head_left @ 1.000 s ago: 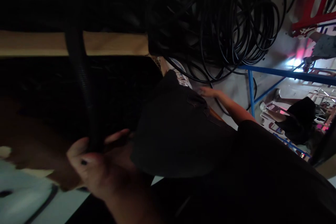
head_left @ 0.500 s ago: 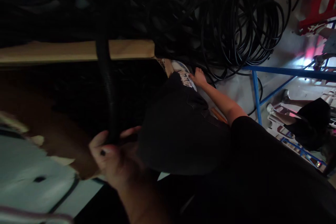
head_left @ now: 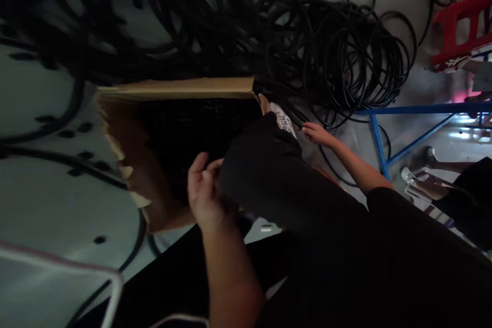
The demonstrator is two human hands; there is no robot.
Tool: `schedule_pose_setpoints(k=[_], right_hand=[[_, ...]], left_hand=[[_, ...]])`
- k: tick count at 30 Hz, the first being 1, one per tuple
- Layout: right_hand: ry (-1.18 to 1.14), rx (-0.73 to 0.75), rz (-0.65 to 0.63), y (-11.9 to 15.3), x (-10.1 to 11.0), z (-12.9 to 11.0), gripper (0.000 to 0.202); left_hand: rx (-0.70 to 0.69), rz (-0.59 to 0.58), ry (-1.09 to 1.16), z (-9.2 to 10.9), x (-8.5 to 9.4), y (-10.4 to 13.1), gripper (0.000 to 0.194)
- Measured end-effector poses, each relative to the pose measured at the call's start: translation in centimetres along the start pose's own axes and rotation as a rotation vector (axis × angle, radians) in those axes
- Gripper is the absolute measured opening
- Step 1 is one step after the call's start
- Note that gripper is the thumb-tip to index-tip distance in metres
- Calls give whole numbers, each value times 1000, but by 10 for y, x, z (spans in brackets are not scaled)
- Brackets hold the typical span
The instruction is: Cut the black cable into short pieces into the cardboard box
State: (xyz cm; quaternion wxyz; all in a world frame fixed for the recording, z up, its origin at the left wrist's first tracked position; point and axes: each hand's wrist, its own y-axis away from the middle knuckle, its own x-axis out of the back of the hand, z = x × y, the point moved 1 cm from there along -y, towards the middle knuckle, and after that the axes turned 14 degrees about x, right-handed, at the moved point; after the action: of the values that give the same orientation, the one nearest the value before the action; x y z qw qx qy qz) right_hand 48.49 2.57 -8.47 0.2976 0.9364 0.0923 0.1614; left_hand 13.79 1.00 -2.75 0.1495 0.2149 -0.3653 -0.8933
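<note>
In the dim head view, my left hand [head_left: 205, 192] is over the near right part of an open cardboard box [head_left: 177, 88], its fingers curled together. Whatever they hold is lost in shadow. A dark mass [head_left: 184, 138] fills the box, too dark to make out. Out to the right, beyond my trousered knee [head_left: 253, 164] and my shoe [head_left: 283, 122], my right hand [head_left: 317, 134] has its fingers closed around a black cable [head_left: 303, 117] that trails from the pile.
Tangled black cables [head_left: 215, 25] spread behind the box, with a large coil [head_left: 353, 61] on the right. A blue metal frame [head_left: 378, 141] and a red plastic stool [head_left: 459, 31] stand at the right, near other people's legs. A white bar [head_left: 65, 264] crosses the lower left.
My view has shifted, so the whole box now shows. The ribbed black tube that ran to my left hand is no longer visible. My right hand has moved away from the shoe.
</note>
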Motion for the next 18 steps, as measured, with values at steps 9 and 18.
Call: schedule_pose_setpoints(k=[9,18], right_hand=[[-44,429,146,183,103,-116,72],[-16,889,835,316,172,-313,54]], left_hand=[[9,-4,39,-21,-20,-10,68],[38,-72,33,-26,-34,-22,37]])
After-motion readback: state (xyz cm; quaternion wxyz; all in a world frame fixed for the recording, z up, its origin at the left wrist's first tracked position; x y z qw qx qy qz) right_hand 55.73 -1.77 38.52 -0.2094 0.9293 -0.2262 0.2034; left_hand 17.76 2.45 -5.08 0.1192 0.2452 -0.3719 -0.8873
